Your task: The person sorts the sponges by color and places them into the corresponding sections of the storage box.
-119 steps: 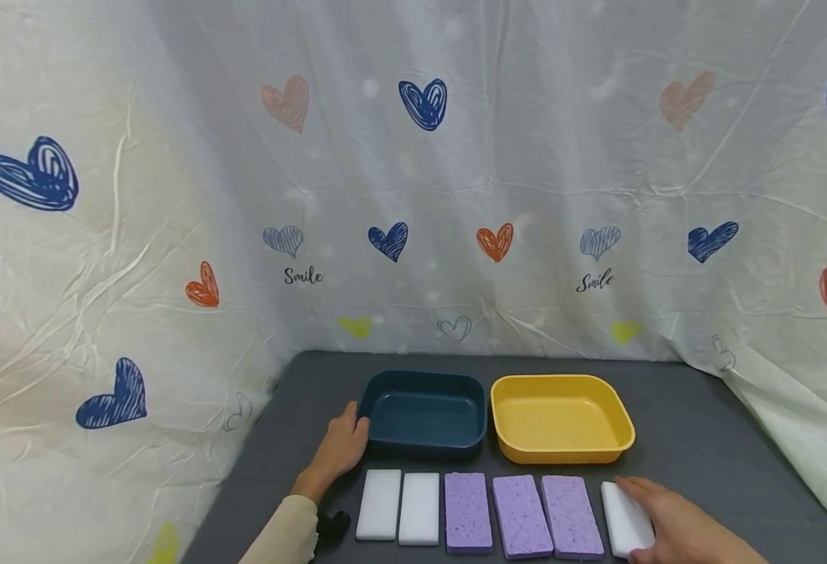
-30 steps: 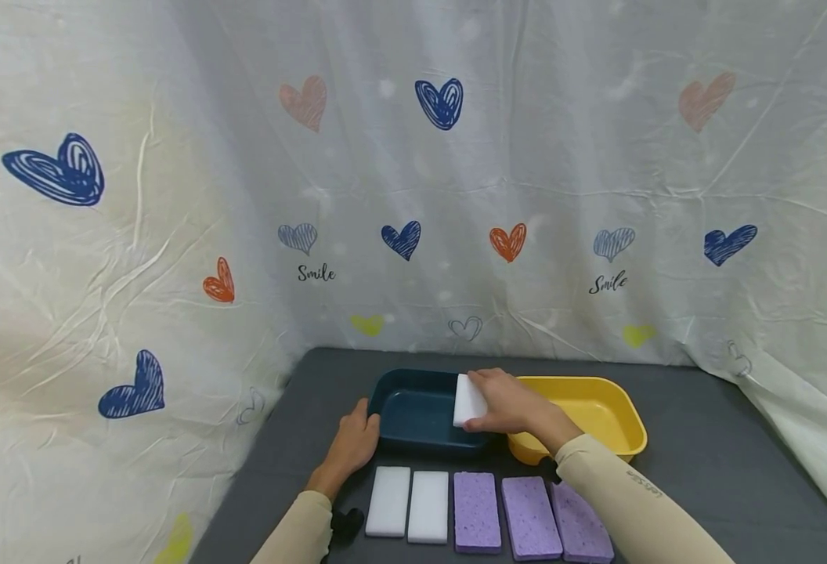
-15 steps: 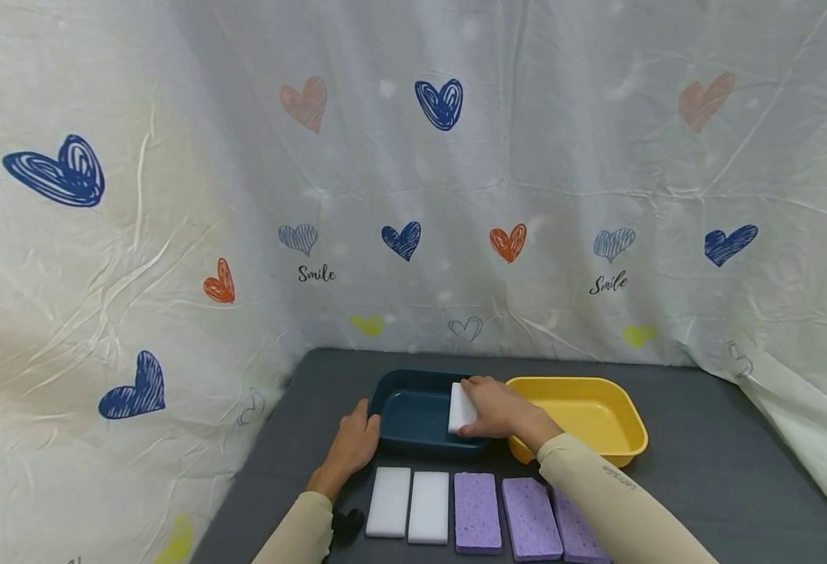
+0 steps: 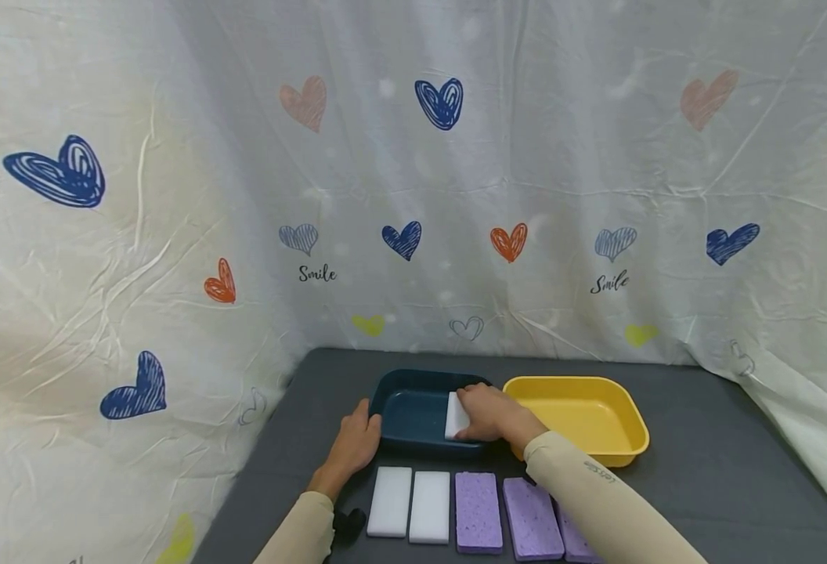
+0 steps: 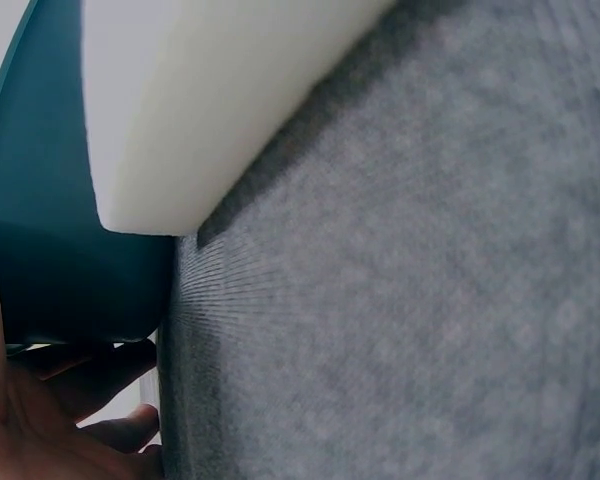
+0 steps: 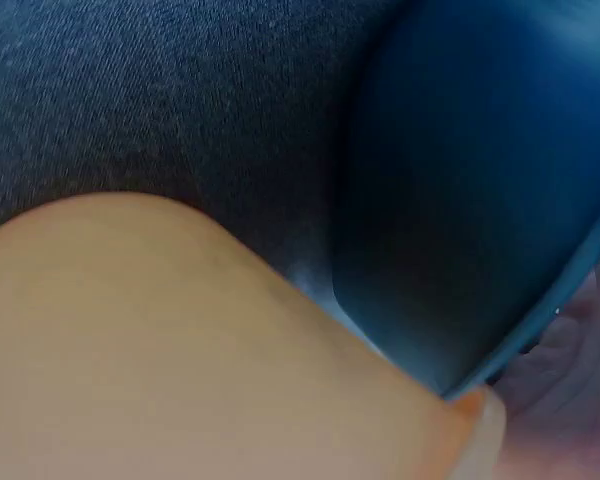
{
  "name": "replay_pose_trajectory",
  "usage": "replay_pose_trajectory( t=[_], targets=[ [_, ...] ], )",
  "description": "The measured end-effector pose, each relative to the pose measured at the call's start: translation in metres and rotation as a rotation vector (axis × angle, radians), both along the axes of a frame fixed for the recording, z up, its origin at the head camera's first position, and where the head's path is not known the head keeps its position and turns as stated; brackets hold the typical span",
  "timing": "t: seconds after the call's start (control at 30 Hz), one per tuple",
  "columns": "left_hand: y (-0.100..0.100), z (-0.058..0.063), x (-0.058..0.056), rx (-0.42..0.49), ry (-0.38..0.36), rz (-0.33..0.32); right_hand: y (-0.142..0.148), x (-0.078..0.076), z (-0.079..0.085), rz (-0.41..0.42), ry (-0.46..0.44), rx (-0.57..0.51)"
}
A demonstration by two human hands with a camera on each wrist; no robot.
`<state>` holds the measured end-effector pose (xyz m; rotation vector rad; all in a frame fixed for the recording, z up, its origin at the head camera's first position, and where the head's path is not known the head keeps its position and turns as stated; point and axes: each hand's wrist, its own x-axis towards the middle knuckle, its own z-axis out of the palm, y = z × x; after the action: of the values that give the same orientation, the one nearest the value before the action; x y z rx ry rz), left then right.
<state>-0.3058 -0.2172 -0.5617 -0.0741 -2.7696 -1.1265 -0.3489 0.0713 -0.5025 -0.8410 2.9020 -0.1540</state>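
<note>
My right hand (image 4: 489,411) grips a white sponge (image 4: 456,417) inside the right end of the dark blue tray (image 4: 406,415). The fingers lie over the sponge's far end and the thumb is on its near side. At the tray's left side, my left hand (image 4: 352,442) holds the near corner. The left wrist view shows its bent fingers (image 5: 90,385) against the tray's outer wall (image 5: 70,260). In the right wrist view, the tray's wall (image 6: 460,200) hides most of the right hand, and the sponge is not visible there.
A yellow tray (image 4: 590,419) stands right of the blue one, partly behind the right forearm. In front lie two white sponges (image 4: 389,501) (image 4: 430,507) and three purple sponges (image 4: 478,513), the rightmost partly covered by the right sleeve. A heart-printed curtain (image 4: 456,188) hangs behind the grey table (image 4: 724,454).
My right hand has picked up the white sponge from the row's right end and carried it left into the blue tray, lowering it over the last second. The left hand stays at the tray.
</note>
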Motion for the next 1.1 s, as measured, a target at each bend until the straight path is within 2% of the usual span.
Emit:
replay_pose_trajectory(
  t=[0.43, 0.77, 1.1],
  targets=[
    [0.0, -0.002, 0.0, 0.004, 0.0, 0.006, -0.006, -0.001, -0.004, 0.002, 0.022, 0.082],
    [0.001, -0.002, 0.0, -0.002, 0.005, 0.001, -0.005, -0.001, -0.001, 0.014, 0.013, 0.066],
    [0.0, -0.001, 0.001, 0.008, 0.007, -0.015, 0.001, 0.003, 0.013, 0.017, -0.011, -0.001]
  ],
)
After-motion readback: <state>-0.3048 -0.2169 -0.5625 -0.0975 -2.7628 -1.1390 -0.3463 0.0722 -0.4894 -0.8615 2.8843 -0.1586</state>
